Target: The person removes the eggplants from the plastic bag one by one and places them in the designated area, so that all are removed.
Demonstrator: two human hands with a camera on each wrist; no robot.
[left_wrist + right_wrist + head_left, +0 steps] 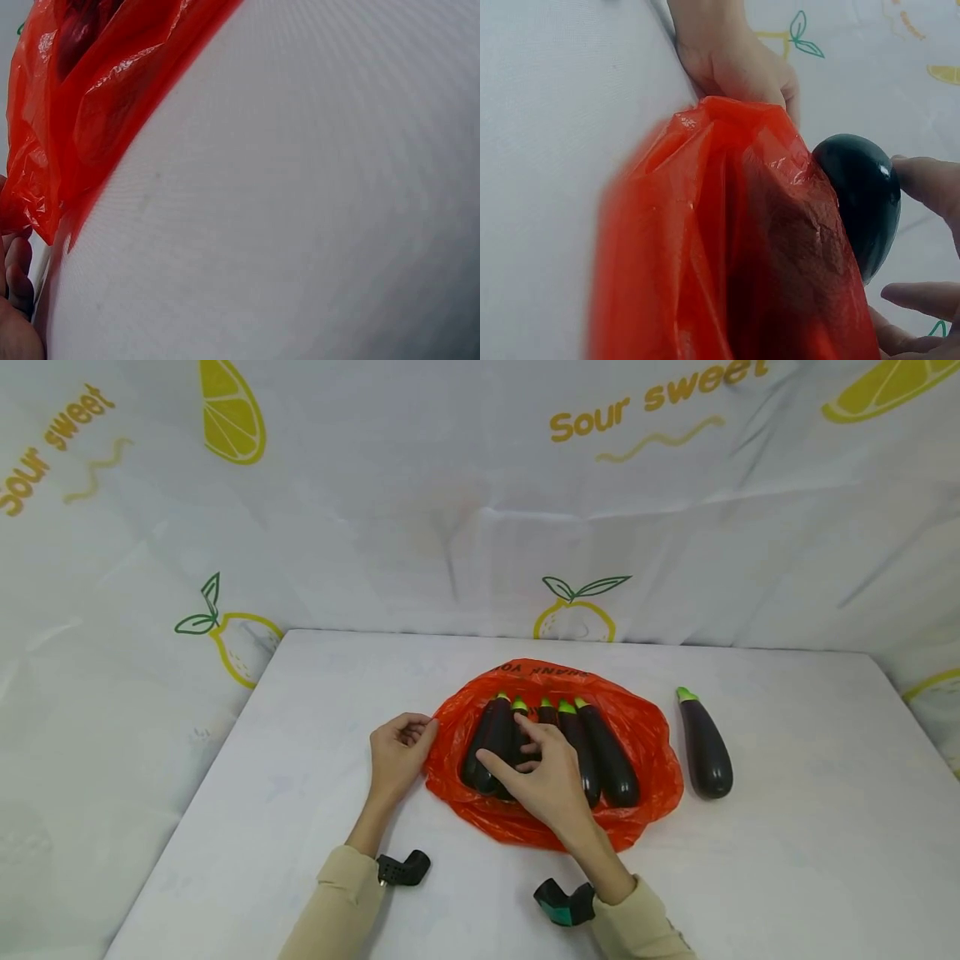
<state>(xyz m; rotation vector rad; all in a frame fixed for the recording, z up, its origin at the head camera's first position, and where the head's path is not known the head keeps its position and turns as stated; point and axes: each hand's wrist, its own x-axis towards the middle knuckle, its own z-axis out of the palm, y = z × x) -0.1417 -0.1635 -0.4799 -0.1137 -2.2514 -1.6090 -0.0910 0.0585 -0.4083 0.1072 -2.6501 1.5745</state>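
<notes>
A red plastic bag [660, 727] lies spread open on the table with several dark eggplants [617, 768] inside, their green stem ends pointing away from me. My left hand [397, 756] pinches the bag's left rim between thumb and fingers. Over the left part of the bag, my right hand [551, 777] has its thumb and fingers spread above an eggplant [497, 739] that lies on top of the others. In the right wrist view, a fingertip meets the rounded end of this eggplant [859, 195], while the other fingers stand apart from it.
One more eggplant [705, 747] lies on the white table [810, 793], right of the bag. Behind the table hangs a white cloth [420, 527] printed with lemons and lettering. A small black device [405, 867] sits at the left wrist, a similar one [564, 902] at the right.
</notes>
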